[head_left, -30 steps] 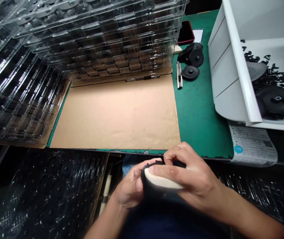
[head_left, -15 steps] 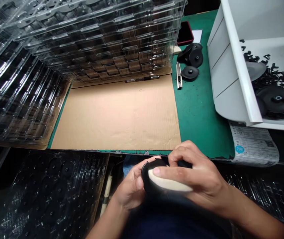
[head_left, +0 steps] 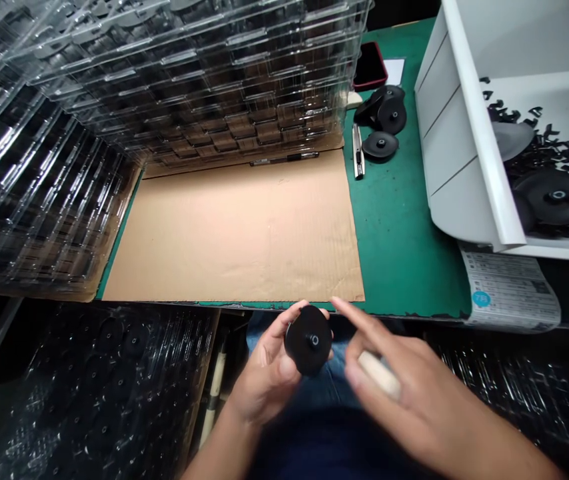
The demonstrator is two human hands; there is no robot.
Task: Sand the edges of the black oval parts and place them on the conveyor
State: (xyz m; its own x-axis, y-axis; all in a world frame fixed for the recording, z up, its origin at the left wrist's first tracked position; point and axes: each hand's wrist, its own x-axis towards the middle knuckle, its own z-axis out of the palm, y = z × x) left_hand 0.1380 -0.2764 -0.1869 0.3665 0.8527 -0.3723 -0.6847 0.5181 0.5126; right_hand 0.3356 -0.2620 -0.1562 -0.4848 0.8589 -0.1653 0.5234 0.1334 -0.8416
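Note:
My left hand is closed around the rim of a black round disc with a small metal-ringed hub at its centre. The disc's face is turned up towards me, over my lap. Just to its right, my right hand curls around a smooth cream-coloured piece, mostly hidden in the palm and slightly blurred. The index finger of that hand stretches out near the disc's edge. A gap separates the cream piece from the disc.
Stacked clear plastic trays stand behind and left of a cardboard sheet bearing a pen. On the green bench lie a utility knife and black discs. Right, a white bin holds small black parts. Trays of discs sit lower left.
My right hand has drawn the cream piece away from the disc, to the right. The disc's face is now uncovered, and my right index finger has straightened.

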